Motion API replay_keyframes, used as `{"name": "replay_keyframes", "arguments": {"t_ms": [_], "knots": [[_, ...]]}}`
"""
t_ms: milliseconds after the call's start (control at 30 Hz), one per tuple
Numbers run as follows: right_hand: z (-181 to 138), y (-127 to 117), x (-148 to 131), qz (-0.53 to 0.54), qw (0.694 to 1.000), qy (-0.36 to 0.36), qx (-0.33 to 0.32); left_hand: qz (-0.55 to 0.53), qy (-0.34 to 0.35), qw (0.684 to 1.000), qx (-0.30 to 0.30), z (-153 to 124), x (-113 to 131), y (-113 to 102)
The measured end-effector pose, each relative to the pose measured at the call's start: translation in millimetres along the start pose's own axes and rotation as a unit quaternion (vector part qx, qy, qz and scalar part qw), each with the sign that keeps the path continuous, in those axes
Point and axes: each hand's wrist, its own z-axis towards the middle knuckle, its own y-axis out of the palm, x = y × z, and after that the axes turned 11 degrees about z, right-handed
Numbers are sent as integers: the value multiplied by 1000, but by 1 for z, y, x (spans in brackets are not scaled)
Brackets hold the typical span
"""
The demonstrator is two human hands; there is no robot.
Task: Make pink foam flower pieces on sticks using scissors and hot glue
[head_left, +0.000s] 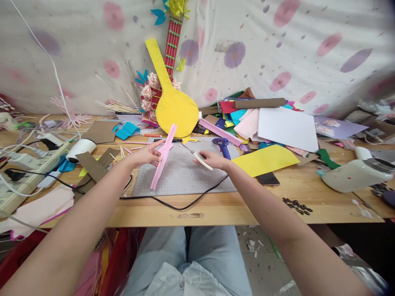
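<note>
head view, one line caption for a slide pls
Left hand holding a pink strip, right hand holding white-handled scissors, over a gridded gray cutting mat.

Room lies between the hands (148, 155) (213, 160), beyond a cable (177, 208).

Here's the wooden tabletop (222, 210), chipped near its front edge, a gray cutting mat (182, 174) spread mid-table! Black cable (166, 204) snakes along the mat's near side, power strip (18, 188) far left, small black rings (298, 206) clustered right, cream bottle (348, 177) beyond them.
</note>
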Motion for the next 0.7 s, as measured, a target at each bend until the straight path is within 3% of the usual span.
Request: {"name": "replay_keyframes", "arguments": {"t_ms": [233, 500, 700], "knots": [[7, 4, -16, 113, 984, -32, -134, 21, -29, 999, -2, -2, 4, 5], [13, 3, -26, 175, 971, -2, -160, 33, -46, 998, 9, -1, 9, 10], [12, 2, -22, 174, 971, -3, -165, 18, -59, 998, -15, -2, 14, 10]]}}
